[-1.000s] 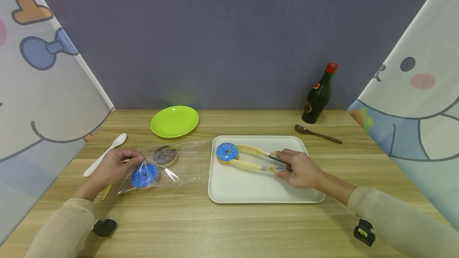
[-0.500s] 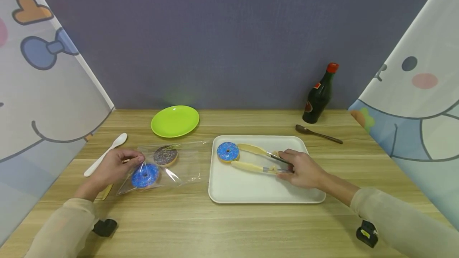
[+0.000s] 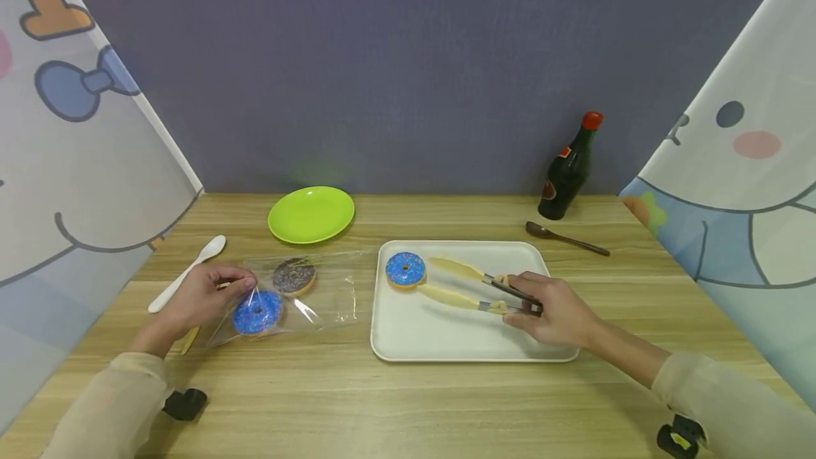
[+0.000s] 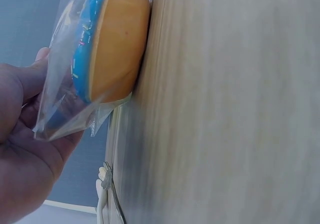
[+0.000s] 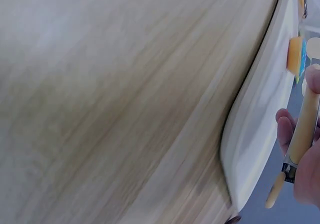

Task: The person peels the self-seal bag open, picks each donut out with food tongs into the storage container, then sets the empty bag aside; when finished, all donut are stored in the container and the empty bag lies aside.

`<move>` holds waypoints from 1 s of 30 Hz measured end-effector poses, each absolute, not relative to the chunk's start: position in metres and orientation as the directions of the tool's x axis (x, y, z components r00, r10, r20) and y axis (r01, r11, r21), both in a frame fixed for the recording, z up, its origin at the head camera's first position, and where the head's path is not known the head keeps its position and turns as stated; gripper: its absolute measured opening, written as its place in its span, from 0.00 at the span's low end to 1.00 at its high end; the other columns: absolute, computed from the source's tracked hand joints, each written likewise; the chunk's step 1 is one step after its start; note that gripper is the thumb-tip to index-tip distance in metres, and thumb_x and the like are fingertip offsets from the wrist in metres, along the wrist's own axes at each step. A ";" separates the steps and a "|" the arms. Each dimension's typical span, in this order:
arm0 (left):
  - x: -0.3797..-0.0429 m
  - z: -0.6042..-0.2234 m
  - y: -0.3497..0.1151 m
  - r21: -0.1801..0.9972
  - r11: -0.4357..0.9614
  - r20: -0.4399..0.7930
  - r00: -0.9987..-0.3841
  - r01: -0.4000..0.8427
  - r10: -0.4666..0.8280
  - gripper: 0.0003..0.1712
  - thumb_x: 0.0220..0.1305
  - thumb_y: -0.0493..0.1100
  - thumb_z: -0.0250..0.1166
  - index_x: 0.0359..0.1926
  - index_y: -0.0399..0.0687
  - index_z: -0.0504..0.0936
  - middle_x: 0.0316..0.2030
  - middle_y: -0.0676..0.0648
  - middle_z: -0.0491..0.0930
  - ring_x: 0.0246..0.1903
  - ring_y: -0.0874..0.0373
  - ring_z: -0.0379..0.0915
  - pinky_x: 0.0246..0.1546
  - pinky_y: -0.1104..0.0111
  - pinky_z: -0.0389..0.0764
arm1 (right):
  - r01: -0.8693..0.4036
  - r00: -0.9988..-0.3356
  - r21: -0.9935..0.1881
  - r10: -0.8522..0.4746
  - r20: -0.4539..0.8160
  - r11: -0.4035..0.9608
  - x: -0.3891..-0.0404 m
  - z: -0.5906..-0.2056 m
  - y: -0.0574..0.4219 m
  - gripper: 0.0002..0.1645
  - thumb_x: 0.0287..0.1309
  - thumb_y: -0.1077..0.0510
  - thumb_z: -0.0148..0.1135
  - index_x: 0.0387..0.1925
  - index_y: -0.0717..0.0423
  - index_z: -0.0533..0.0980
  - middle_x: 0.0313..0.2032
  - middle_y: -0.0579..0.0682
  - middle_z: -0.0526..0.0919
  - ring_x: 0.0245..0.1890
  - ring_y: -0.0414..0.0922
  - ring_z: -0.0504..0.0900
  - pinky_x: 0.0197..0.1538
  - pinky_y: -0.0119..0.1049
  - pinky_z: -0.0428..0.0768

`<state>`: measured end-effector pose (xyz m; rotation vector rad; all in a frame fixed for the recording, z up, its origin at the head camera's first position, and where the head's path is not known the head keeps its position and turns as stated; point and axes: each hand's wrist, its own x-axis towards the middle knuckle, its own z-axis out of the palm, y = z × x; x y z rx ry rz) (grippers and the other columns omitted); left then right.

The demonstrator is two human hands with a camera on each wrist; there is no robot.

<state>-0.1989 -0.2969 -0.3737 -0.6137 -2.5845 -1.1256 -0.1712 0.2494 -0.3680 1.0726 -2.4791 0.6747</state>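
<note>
My left hand pinches the left end of a clear plastic bag. Through the film show a blue-iced donut and a chocolate-iced donut; the blue one's orange side fills much of the left wrist view. On the white tray, another blue donut lies near the left rim. My right hand grips tongs over the tray. Their cream tips are spread and sit just right of that donut, apart from it. In the right wrist view, fingers wrap the tongs' handle.
A green plate lies behind the bag. A white spoon and a partly hidden yellowish utensil are by my left hand. At the back right stand a dark bottle and a brown spoon. Printed panels flank the table.
My right hand and the tongs have moved right, so the tips have drawn away from the blue donut, which stays on the tray. The left hand and bag look unchanged.
</note>
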 end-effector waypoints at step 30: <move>-0.198 -0.372 -0.297 0.640 0.607 0.368 -0.882 0.470 0.295 0.04 0.60 0.30 0.64 0.31 0.37 0.85 0.29 0.51 0.82 0.31 0.69 0.75 0.32 0.80 0.76 | -0.727 -0.678 -0.258 -0.608 0.413 0.636 -0.160 -0.363 0.157 0.26 0.47 0.54 0.73 0.48 0.60 0.78 0.36 0.46 0.80 0.20 0.32 0.68 0.22 0.25 0.69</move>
